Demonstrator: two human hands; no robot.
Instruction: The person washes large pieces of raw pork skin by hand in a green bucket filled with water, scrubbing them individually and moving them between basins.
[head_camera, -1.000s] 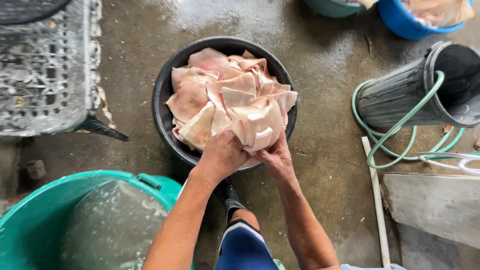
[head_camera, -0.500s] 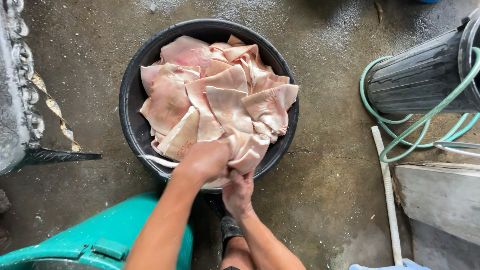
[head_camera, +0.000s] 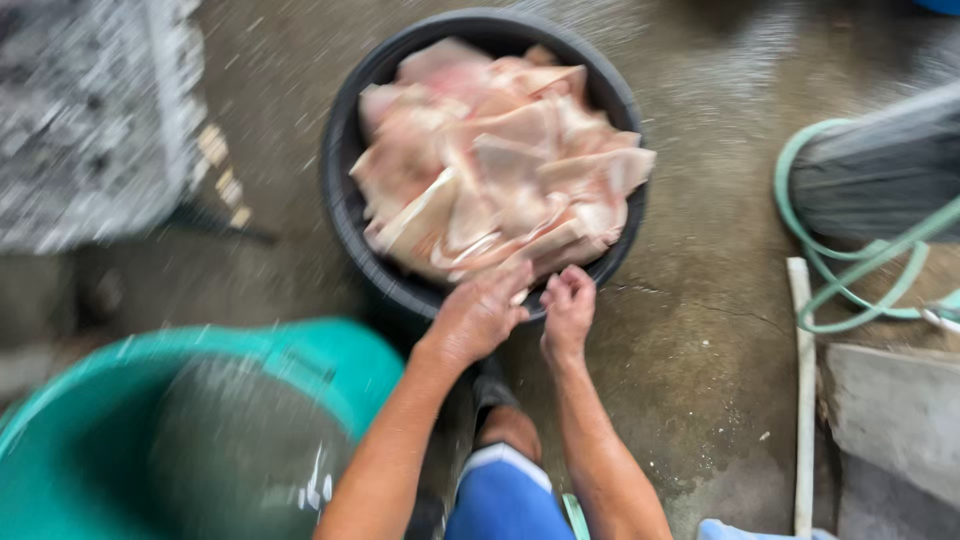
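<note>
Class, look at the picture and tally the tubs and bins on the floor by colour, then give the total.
Black tub of pale pink pieces: 1
Teal tub: 1
Dark ribbed bin lying on its side: 1
Total: 3

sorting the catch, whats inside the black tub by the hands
The black tub is heaped with pale pink flat pieces, piled to the rim. Its bottom and anything beneath the heap are covered.

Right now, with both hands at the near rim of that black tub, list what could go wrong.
1. The pink slabs are heaped above the black tub rim, so a tug could spill some.
2. The concrete floor looks wet, so footing may slip.
3. The left hand and right hand both grip one edge, so the tub might tip.
</note>
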